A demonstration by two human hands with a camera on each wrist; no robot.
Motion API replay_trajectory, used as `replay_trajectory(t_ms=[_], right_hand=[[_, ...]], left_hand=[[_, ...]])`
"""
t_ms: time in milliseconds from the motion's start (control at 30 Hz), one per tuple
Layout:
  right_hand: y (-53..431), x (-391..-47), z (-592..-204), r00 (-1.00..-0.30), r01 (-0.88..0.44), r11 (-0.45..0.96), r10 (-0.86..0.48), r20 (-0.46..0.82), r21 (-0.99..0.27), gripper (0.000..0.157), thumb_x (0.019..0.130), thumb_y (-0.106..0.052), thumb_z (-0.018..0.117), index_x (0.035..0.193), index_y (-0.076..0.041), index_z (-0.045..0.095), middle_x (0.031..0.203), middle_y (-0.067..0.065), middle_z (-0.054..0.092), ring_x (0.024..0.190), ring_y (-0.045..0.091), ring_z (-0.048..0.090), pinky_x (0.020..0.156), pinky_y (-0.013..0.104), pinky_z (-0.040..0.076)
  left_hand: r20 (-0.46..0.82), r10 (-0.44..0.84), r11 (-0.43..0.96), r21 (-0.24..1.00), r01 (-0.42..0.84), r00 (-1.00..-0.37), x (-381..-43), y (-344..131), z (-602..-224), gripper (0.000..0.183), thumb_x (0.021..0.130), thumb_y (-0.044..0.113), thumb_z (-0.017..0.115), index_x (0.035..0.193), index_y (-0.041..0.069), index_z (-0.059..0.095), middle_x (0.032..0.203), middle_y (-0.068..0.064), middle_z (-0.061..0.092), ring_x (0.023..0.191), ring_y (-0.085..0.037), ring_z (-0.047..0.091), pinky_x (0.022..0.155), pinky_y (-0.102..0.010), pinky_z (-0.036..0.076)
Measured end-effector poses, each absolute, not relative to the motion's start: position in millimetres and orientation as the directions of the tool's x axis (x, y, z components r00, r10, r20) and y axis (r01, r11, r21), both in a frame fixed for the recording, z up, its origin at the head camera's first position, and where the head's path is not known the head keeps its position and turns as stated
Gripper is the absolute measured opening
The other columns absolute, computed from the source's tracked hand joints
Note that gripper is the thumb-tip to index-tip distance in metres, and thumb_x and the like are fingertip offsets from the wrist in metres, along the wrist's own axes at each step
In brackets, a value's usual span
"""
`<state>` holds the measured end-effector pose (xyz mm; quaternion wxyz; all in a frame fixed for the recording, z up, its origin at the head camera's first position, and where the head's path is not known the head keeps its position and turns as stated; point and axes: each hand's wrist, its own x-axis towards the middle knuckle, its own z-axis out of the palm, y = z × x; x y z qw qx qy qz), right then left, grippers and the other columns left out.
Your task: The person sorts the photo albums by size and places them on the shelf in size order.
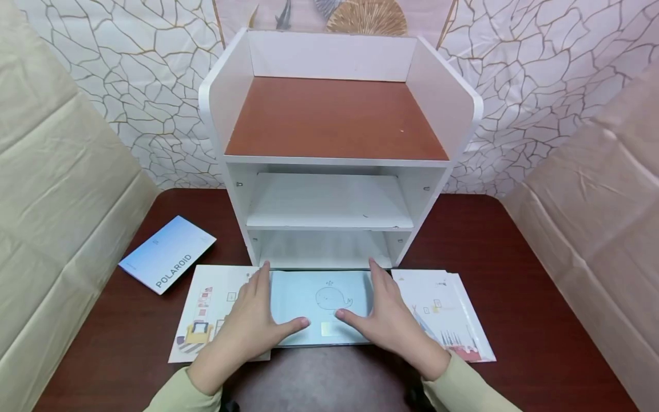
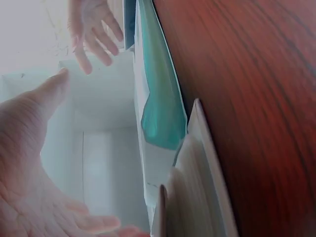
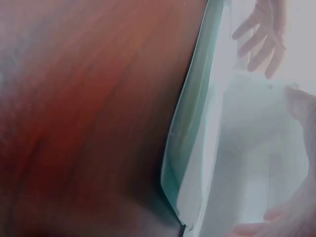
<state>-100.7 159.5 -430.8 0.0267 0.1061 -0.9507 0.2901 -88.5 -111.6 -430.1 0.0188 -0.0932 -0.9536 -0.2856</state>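
Aqua book's (image 1: pixel 296 309) label (image 1: pixel 335 329) is unclear; booklet (image 1: pixel 170 249) reads POLAROID.

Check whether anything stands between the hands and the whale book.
Nothing visible stands between the whale book and the left hand or right hand. The left white book lies close to the whale book's left end and might crowd fingers there.

Pale-blue whale-patterned book (image 1: pixel 320 306), white shelf (image 1: pixel 329 200)

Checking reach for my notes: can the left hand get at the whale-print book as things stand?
Probably yes: the left hand is spread at the left edge of the whale-print book, and no object lies on its cover.
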Motion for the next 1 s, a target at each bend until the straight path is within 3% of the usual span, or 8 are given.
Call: replay_trajectory(t_ms=[200, 367, 533, 800, 900, 1000], right_hand=[[159, -98, -431, -0.991, -0.099, 0.779, -0.137, -0.014, -0.620, 0.128, 0.066, -0.078, 0.068, 0.155, -0.008, 0.009, 0.156, 0.015, 0.023, 0.140, 0.031, 0.026, 0.107, 0.053, 0.032], [159, -98, -433, -0.988, -0.073, 0.781, -0.140, -0.059, -0.620, 0.126, 0.068, -0.066, 0.076, 0.155, -0.006, 0.008, 0.156, 0.015, 0.022, 0.140, 0.031, 0.028, 0.107, 0.051, 0.032], [158, -98, -438, -0.983, -0.100, 0.782, -0.174, -0.061, -0.616, 0.125, 0.069, -0.053, 0.082, 0.154, -0.002, 0.006, 0.155, 0.019, 0.024, 0.139, 0.035, 0.027, 0.108, 0.050, 0.031], [158, -99, -446, -0.978, -0.118, 0.776, -0.200, -0.065, -0.619, 0.127, 0.065, -0.047, 0.088, 0.151, 0.007, 0.011, 0.150, 0.026, 0.029, 0.136, 0.041, 0.029, 0.108, 0.050, 0.031], [157, -99, -449, -0.978, -0.132, 0.776, -0.203, -0.046, -0.617, 0.126, 0.063, -0.043, 0.090, 0.149, 0.009, 0.014, 0.149, 0.029, 0.030, 0.136, 0.043, 0.029, 0.108, 0.051, 0.029], [155, -98, -451, -0.979, -0.144, 0.778, -0.204, -0.029, -0.612, 0.125, 0.062, -0.040, 0.091, 0.148, 0.011, 0.016, 0.149, 0.030, 0.028, 0.136, 0.045, 0.027, 0.109, 0.051, 0.028]], left_hand=[[0.018, 0.154, 0.762, 0.635, 0.130, -0.988, -89, -109, -427, 0.130, 0.067, 0.067, 0.076, 0.154, 0.002, 0.006, 0.152, -0.024, 0.026, 0.138, -0.039, 0.029, 0.105, -0.056, 0.033], [-0.031, 0.157, 0.744, 0.661, 0.098, -0.987, -89, -109, -427, 0.130, 0.067, 0.066, 0.077, 0.154, 0.003, 0.005, 0.153, -0.024, 0.024, 0.139, -0.038, 0.028, 0.106, -0.055, 0.032], [-0.064, 0.165, 0.744, 0.663, 0.081, -0.984, -90, -108, -429, 0.131, 0.067, 0.068, 0.076, 0.154, 0.001, 0.004, 0.152, -0.026, 0.024, 0.138, -0.039, 0.028, 0.107, -0.055, 0.032], [-0.071, 0.185, 0.708, 0.701, 0.083, -0.980, -96, -108, -431, 0.126, 0.072, 0.061, 0.077, 0.152, -0.004, 0.005, 0.154, -0.026, 0.021, 0.139, -0.036, 0.027, 0.108, -0.051, 0.032], [-0.109, 0.179, 0.664, 0.746, 0.038, -0.978, -99, -110, -429, 0.122, 0.074, 0.058, 0.077, 0.152, -0.004, 0.006, 0.154, -0.026, 0.021, 0.140, -0.034, 0.026, 0.108, -0.051, 0.032], [-0.165, 0.143, 0.606, 0.794, -0.045, -0.976, -102, -114, -426, 0.116, 0.077, 0.054, 0.077, 0.152, -0.005, 0.010, 0.150, -0.028, 0.029, 0.135, -0.035, 0.036, 0.104, -0.051, 0.037]])
